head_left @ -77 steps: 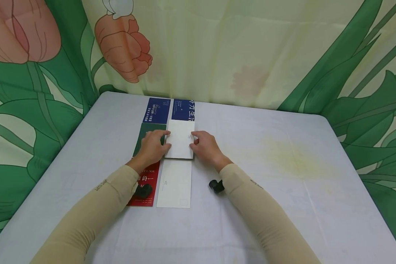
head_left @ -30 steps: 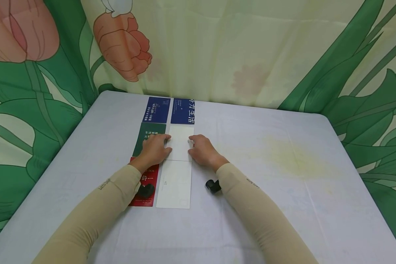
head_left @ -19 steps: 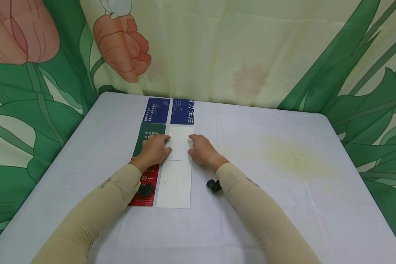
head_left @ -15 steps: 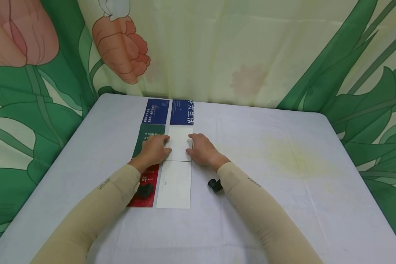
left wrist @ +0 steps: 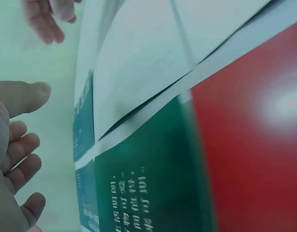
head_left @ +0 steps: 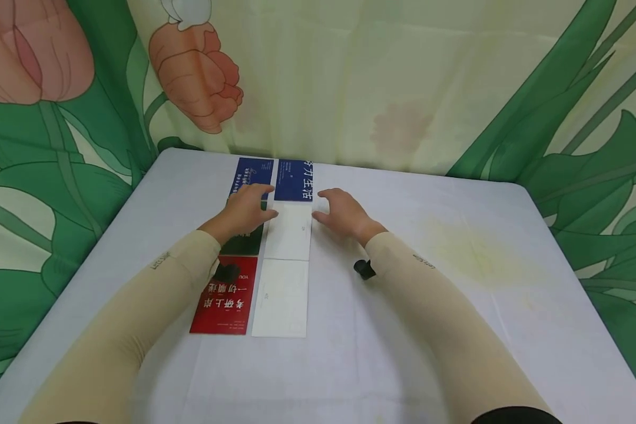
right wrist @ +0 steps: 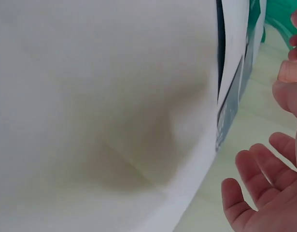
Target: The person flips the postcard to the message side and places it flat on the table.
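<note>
Both hands are off the cards, thumbs and fingers spread with nothing between them. The left hand point(head_left: 244, 213) is over the green card point(head_left: 241, 244) and partly covers the far-left blue card point(head_left: 255, 171). To the right of the column, the right hand point(head_left: 345, 213) has its thumb tip near the edge of the middle white card point(head_left: 288, 235). That card lies flat between another blue card point(head_left: 294, 181) and a nearer white card point(head_left: 280, 299). Nearest on the left is a red card point(head_left: 224, 309) with white lettering. In the left wrist view, the left hand's fingers point(left wrist: 25, 152) are loosely bent.
The cards form two columns on a white-clothed table point(head_left: 434, 330), left of its middle. A curtain point(head_left: 339, 82) printed with flowers and leaves hangs close behind the far edge. Dark wrist cameras sit under both sleeves, one by the right wrist point(head_left: 364, 269).
The middle white card, earlier overlapping the right blue card, moved nearer until its edge met the front white card. Since then both hands have let go and moved up and away, the right one outward.
</note>
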A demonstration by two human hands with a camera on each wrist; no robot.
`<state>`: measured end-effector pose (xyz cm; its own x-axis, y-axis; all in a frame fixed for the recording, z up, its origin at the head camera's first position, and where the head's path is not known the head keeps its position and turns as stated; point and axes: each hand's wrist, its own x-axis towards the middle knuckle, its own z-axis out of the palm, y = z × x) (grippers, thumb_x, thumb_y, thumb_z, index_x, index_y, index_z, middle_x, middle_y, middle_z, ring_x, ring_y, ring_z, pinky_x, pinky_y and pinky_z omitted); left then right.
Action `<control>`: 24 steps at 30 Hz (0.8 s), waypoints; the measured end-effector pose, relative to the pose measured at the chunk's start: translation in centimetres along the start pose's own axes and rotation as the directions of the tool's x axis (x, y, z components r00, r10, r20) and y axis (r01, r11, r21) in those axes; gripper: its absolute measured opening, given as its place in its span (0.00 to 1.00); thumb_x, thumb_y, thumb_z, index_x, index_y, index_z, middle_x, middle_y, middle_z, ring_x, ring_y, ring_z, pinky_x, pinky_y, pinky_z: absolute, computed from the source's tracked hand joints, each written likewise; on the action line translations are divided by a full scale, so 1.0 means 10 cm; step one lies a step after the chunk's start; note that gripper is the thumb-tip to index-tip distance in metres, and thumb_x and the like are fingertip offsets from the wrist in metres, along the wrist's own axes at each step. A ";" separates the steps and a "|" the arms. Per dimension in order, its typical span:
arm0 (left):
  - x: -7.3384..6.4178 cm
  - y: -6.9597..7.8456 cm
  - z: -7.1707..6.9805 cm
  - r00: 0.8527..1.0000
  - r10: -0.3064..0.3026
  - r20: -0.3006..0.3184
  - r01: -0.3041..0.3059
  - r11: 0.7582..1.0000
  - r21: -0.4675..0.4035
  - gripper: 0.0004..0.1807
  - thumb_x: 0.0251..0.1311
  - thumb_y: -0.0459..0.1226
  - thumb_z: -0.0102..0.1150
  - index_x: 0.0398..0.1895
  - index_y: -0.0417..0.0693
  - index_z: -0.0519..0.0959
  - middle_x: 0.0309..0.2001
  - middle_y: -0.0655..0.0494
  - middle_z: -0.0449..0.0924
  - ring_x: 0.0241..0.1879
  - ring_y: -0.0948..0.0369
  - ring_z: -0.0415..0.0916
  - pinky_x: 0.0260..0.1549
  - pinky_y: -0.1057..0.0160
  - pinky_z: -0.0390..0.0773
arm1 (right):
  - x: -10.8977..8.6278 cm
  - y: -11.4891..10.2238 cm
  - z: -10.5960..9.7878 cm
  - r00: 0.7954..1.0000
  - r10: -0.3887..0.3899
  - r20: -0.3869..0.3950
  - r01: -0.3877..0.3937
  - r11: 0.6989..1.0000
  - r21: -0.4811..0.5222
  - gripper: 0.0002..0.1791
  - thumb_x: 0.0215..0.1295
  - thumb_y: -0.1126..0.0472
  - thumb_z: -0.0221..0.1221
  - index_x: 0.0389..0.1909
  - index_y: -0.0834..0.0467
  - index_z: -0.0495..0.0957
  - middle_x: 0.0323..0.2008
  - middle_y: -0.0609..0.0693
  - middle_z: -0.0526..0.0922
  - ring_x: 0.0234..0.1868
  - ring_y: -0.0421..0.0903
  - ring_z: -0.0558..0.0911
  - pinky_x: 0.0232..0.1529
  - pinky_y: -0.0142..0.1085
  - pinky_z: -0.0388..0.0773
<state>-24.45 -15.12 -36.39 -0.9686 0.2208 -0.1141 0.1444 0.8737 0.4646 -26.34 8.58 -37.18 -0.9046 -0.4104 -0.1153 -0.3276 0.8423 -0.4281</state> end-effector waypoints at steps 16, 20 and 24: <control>0.56 -0.08 0.10 0.998 -0.002 0.061 0.002 1.000 -0.004 0.40 0.64 0.44 0.66 0.77 0.48 0.60 0.75 0.45 0.59 0.75 0.44 0.51 0.68 0.34 0.51 | 0.59 0.04 -0.02 0.999 0.004 0.052 -0.003 1.000 -0.030 0.39 0.67 0.48 0.64 0.74 0.59 0.63 0.72 0.56 0.66 0.73 0.54 0.62 0.73 0.43 0.55; 0.64 -0.14 0.12 0.999 -0.001 0.047 0.000 1.000 0.018 0.40 0.65 0.44 0.66 0.77 0.47 0.60 0.75 0.44 0.59 0.75 0.44 0.51 0.69 0.36 0.51 | 0.68 0.07 0.02 0.998 0.035 0.047 -0.035 0.999 0.002 0.39 0.68 0.47 0.62 0.75 0.58 0.62 0.72 0.55 0.66 0.73 0.54 0.62 0.73 0.43 0.55; 0.72 -0.19 0.15 0.998 -0.017 0.056 0.016 1.000 0.026 0.40 0.65 0.45 0.65 0.77 0.47 0.60 0.75 0.43 0.59 0.74 0.44 0.52 0.69 0.35 0.50 | 0.75 0.11 0.07 0.996 0.062 0.060 -0.064 0.998 0.023 0.38 0.69 0.47 0.61 0.75 0.56 0.61 0.72 0.55 0.66 0.74 0.55 0.61 0.73 0.45 0.55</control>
<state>-31.36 -14.60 -39.40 -0.9581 0.2298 -0.1710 0.1344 0.8878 0.4402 -33.28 6.23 -39.11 -0.9052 -0.3773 -0.1955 -0.2626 0.8585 -0.4405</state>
